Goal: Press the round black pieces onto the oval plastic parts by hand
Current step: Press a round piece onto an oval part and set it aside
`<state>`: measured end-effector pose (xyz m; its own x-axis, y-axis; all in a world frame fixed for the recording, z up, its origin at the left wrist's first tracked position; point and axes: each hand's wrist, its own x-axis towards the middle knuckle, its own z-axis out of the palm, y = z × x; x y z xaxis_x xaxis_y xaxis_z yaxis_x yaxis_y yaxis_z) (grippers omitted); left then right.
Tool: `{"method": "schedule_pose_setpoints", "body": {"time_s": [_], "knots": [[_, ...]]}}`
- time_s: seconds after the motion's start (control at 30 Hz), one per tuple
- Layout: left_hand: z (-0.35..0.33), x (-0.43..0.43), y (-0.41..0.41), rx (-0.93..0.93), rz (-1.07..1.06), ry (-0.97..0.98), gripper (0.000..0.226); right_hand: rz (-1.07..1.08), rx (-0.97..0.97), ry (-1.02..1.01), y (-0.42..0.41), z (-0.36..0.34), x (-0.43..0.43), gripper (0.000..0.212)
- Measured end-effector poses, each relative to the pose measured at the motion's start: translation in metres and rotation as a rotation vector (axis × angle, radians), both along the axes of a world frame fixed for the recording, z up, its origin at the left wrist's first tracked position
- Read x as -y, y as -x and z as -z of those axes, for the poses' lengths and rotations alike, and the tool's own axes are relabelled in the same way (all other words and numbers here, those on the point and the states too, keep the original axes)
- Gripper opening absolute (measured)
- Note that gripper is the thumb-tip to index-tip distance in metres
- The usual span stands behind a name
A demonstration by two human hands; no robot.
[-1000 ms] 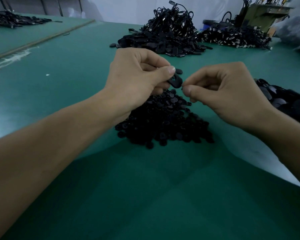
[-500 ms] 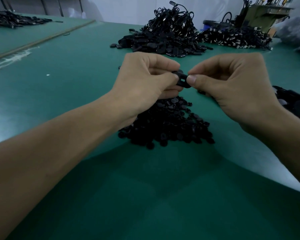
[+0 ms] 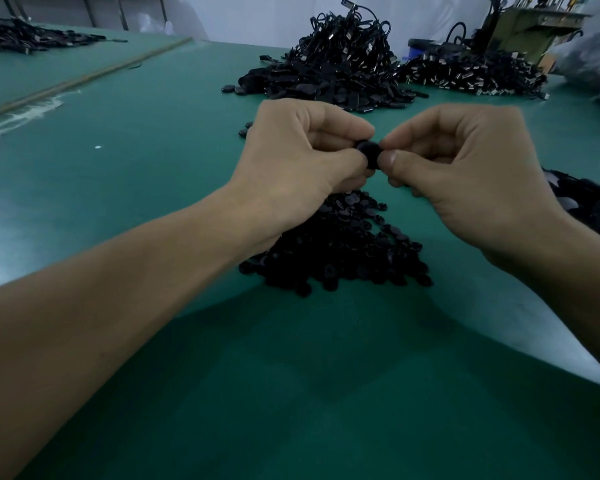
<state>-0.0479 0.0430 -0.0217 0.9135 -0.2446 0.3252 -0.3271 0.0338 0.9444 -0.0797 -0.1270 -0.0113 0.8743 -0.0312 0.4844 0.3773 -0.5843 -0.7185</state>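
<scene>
From the head camera, both bare forearms reach in over a green table mat (image 3: 146, 140) and the two hands meet above its middle. The left hand (image 3: 291, 161) is curled, its thumb and forefinger pinching a small black part (image 3: 369, 153) from the left side. The right hand (image 3: 465, 174) is curled as well, and its thumb and forefinger tips close on the same black part from the right, so the thumbs nearly touch across it. Only a rounded dark bit of the black part shows between the fingertips. Whether it is an oval piece alone or an oval with a round one seated on it cannot be told. The part is held in the air, above the far edge of a heap of round black pieces (image 3: 343, 251) that lies on the mat just below and between the wrists. A second dark heap (image 3: 582, 206) of flatter, larger pieces lies at the right edge, partly hidden behind the right wrist. A couple of loose black pieces (image 3: 244, 130) lie just beyond the left hand. Farther back stands a tall pile of black looped parts (image 3: 333, 71), with a lower pile (image 3: 471, 76) beside it to the right. Another dark pile (image 3: 21, 38) lies at the far left, beyond a long strip (image 3: 84, 79) that runs across the table.
</scene>
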Motion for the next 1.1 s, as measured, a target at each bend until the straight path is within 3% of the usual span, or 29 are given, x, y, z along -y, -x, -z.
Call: {"method": "schedule_pose_setpoints", "body": {"time_s": [0.37,0.6,0.83,1.1], "knots": [[0.0005,0.0026,0.0008,0.229,-0.117,-0.229,0.025,0.075,0.063,0.046,0.0042,-0.001,-0.0033,0.035],[0.0031,0.0018,0.0051,0.44,-0.208,-0.397,0.022,0.042,-0.039,-0.009,0.0028,0.0018,-0.0022,0.033],[0.0043,-0.0033,0.0026,0.511,-0.265,-0.449,0.017,-0.16,-0.12,-0.136,0.0032,0.0019,-0.006,0.025],[0.0065,-0.0073,-0.004,0.464,-0.188,-0.414,0.015,-0.225,-0.097,-0.092,0.0037,0.0012,0.0005,0.022]]}}
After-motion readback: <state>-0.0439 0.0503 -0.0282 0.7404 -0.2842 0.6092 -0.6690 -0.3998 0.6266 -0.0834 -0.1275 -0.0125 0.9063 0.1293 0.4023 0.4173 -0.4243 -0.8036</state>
